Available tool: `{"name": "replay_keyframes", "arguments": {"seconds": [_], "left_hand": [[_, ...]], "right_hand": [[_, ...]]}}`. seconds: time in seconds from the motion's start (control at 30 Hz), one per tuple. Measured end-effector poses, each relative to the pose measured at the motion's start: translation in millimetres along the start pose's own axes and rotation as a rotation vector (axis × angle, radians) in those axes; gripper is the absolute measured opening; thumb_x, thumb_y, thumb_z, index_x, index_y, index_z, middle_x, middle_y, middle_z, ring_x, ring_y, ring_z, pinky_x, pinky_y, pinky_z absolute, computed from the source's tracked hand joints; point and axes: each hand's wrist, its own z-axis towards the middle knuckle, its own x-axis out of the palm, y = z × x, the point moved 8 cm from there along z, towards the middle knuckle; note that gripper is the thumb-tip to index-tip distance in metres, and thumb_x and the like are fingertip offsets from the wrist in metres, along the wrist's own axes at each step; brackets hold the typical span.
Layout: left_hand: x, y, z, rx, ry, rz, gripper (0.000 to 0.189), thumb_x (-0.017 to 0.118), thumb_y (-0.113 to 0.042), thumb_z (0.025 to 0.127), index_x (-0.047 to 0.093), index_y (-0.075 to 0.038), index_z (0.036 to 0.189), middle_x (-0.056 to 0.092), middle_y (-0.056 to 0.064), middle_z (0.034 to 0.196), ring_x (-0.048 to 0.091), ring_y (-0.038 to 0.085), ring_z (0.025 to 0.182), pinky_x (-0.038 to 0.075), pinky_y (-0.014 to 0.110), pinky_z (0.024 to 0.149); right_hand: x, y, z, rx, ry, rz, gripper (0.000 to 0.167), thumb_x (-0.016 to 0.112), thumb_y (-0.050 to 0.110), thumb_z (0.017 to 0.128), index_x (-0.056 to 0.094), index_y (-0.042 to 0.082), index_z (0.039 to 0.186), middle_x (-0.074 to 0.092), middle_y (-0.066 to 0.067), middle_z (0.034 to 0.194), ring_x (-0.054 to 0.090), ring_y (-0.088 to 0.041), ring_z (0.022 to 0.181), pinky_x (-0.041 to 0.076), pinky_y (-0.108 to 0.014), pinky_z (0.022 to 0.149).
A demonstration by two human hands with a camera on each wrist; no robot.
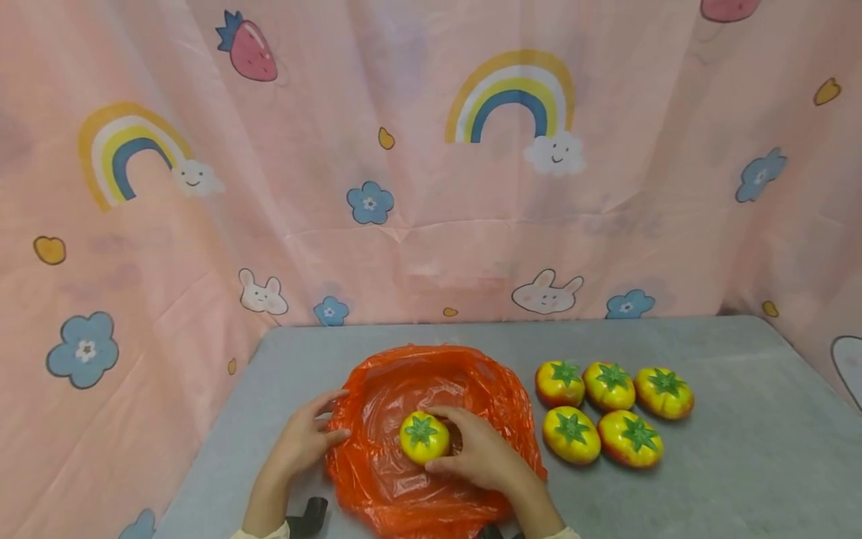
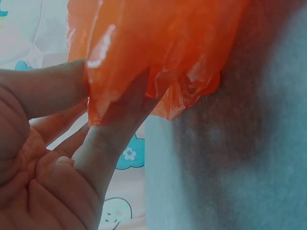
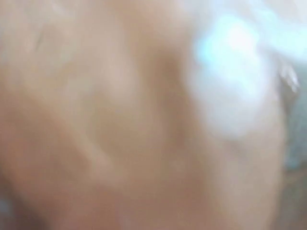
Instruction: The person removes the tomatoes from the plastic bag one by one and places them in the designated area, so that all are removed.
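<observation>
A crinkled orange plastic bag (image 1: pixel 377 382) lies spread wide in a round shape, its mouth facing up. At its left rim my left hand (image 1: pixel 303 438) pinches the plastic; in the left wrist view the thumb and a finger lie on either side of the film (image 2: pixel 158 38). My right hand (image 1: pixel 481 453) reaches over the bag from the right. Between its thumb and fingers it holds a yellow toy tomato (image 1: pixel 424 438) with a green star-shaped top, over the middle of the bag. The right wrist view is a blur of skin (image 3: pixel 110 124).
To the right of the bag, several more yellow-and-red tomatoes (image 1: pixel 571 434) sit close together in two rows on the grey table (image 1: pixel 741 449). A pink printed curtain (image 1: pixel 431 254) hangs behind the table and along its left side. Black wrist gear (image 1: pixel 313 516) shows by the left wrist.
</observation>
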Motion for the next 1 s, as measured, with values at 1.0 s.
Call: {"name": "replay_keyframes", "arguments": {"seconds": [1.0], "left_hand": [[-3.3,-2.1,-2.4,-0.001,0.009,0.006,0.062,0.074,0.000,0.085,0.054,-0.014,0.141,0.058,0.020,0.137,0.069,0.033,0.108,0.062,0.043,0.082]], "right_hand": [[-69.6,-6.2,-46.0,0.173,-0.201,-0.146,0.072,0.084,0.045,0.076,0.051,0.039,0.139,0.051,0.003,0.148,0.050,-0.027,0.133,0.047,-0.064,0.103]]}}
